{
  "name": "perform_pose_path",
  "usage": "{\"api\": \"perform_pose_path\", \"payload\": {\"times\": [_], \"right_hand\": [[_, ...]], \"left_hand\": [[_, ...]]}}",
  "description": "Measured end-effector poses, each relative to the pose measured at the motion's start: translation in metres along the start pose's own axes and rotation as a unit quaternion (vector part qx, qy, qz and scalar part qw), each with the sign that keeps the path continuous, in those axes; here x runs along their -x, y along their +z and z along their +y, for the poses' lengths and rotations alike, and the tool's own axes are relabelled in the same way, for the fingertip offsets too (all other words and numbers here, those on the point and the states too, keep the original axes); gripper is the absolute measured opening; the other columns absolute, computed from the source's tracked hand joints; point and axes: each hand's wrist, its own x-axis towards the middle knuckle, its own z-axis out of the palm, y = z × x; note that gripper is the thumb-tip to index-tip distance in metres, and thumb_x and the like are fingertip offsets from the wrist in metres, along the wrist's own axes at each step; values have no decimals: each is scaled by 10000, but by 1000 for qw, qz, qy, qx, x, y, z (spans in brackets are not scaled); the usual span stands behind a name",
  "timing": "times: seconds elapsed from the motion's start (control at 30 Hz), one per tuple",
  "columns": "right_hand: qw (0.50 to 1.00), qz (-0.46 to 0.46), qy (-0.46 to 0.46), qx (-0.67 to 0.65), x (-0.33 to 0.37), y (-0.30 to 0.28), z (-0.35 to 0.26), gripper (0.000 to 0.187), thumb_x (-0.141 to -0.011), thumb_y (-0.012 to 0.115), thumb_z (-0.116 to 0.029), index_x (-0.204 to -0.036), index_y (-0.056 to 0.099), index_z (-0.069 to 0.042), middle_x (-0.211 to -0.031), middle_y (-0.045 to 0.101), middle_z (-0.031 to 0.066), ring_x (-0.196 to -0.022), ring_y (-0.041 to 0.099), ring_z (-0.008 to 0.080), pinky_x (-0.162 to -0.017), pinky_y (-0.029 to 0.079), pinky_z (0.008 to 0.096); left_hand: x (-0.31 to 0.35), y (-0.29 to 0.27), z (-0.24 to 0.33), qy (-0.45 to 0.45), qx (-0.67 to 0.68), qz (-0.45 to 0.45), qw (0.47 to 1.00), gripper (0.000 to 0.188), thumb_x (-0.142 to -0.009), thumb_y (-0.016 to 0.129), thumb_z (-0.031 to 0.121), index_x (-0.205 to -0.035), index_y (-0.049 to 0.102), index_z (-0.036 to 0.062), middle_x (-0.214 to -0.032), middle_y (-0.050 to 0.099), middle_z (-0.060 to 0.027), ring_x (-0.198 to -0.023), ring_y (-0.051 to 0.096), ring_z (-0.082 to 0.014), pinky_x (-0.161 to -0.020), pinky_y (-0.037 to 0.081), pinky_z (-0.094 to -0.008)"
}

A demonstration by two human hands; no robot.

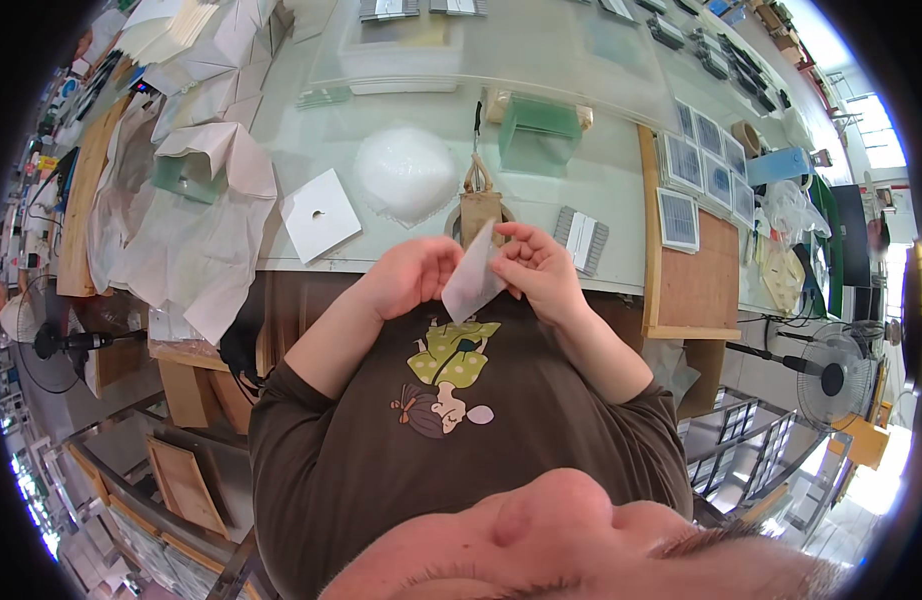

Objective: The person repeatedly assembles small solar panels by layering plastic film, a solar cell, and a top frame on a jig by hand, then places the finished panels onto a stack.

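In front of my chest, just past the table's near edge, a thin whitish translucent sheet stands tilted between my hands. My right hand pinches its upper right side between thumb and fingers. The curled fingers of my left hand meet its left side; their tips are partly hidden. Right behind the sheet lies a brown block-like piece with a tan loop and a dark cord, over a round grey thing. A bubbly white mound sits to its left, and a stack of greenish glass plates stands beyond.
A white square card with a hole lies left, near crumpled white paper. Grey-and-white strips lie right of my hands. Large glass sheets cover the back. Small framed panels rest on a wooden board. A fan stands right.
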Motion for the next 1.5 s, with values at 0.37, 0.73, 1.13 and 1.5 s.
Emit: {"api": "perform_pose_path", "payload": {"times": [0.37,0.73,1.13,1.5], "right_hand": [[960,195,-120,160,-21,-17,18,247,-792,699,-42,-960,527,10,-752,588,22,-624,529,52,-558,452,191],[934,219,-121,257,-20,-19,26,259,-748,741,-82,-905,548,-9,-682,532,-19,-589,454,32,-542,412,191],[934,206,-135,260,-19,-23,28,250,-762,738,-42,-910,539,-12,-693,529,-36,-598,441,11,-533,373,157],[715,261,-274,588,-6,-72,-6,402,-707,777,-171,-1038,608,-17,-912,609,87,-802,581,218,-725,485,336]], "left_hand": [[-36,8,20,170,-530,310,771,318,-801,724,174,-1037,592,9,-742,601,-18,-647,558,-118,-615,470,-255],[-42,7,22,169,-607,334,701,384,-757,767,234,-1022,594,17,-701,596,-24,-631,552,-112,-601,459,-259],[-44,6,20,166,-611,334,698,413,-742,782,255,-1020,590,18,-705,600,-27,-640,562,-119,-605,462,-263],[-23,4,8,306,-639,291,643,372,-721,789,186,-1016,604,58,-855,570,-48,-568,491,-126,-523,427,-259]]}}
